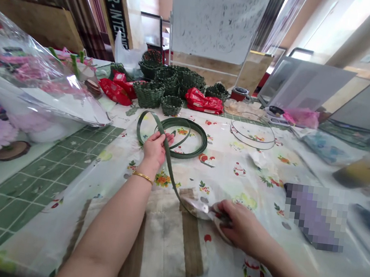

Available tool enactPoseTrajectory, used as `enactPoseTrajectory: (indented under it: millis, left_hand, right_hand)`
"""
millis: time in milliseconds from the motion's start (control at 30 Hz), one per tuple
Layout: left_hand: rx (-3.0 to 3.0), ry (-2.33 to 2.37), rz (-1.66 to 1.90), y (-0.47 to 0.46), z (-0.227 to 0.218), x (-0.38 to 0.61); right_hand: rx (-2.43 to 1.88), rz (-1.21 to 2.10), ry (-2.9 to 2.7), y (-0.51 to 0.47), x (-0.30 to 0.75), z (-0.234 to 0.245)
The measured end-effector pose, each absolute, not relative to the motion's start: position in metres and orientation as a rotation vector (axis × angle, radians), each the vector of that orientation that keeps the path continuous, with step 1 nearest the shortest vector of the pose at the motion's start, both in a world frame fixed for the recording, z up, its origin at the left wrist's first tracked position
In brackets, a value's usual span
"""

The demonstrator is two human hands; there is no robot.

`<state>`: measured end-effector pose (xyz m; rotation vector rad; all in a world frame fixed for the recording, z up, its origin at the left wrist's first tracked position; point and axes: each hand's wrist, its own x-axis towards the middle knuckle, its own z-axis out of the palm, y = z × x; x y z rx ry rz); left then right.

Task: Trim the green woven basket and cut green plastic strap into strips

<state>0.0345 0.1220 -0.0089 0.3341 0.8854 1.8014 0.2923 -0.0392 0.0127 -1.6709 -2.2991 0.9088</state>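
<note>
My left hand (155,147) is closed on a flat dark green strip (169,160) that runs off a coil (196,133) lying on the flowered tablecloth. The strip slopes down and right to my right hand (240,226). That hand grips scissors (203,209), whose shiny blades sit at the strip's lower end. A gold bangle circles my left wrist. Under both forearms lies a cream cloth with brown bands (172,245).
Several dark green woven baskets (164,89) and red packets (203,101) stand at the table's far side. Wrapped pink flowers (37,80) fill the left. Thin wire hoops (252,131) lie right of the coil. A whiteboard (216,19) stands behind; a blurred patch (317,215) lies right.
</note>
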Motion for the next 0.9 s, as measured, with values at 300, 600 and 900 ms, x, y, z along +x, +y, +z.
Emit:
enactPoseTrajectory:
  millis: [300,600,900]
  left_hand:
    - [0.308,0.814,1.835,0.124,-0.001,0.002]
    - [0.327,0.803,1.779,0.119,0.004,0.01]
    - [0.346,0.832,1.791,0.122,0.003,0.016]
  right_hand:
    - [-1.89,1.294,-1.727,-0.018,0.311,0.004]
    - [-1.778,1.607,-1.612,-0.021,0.319,0.01]
    - [-1.768,1.756,-1.685,-0.029,0.311,0.011]
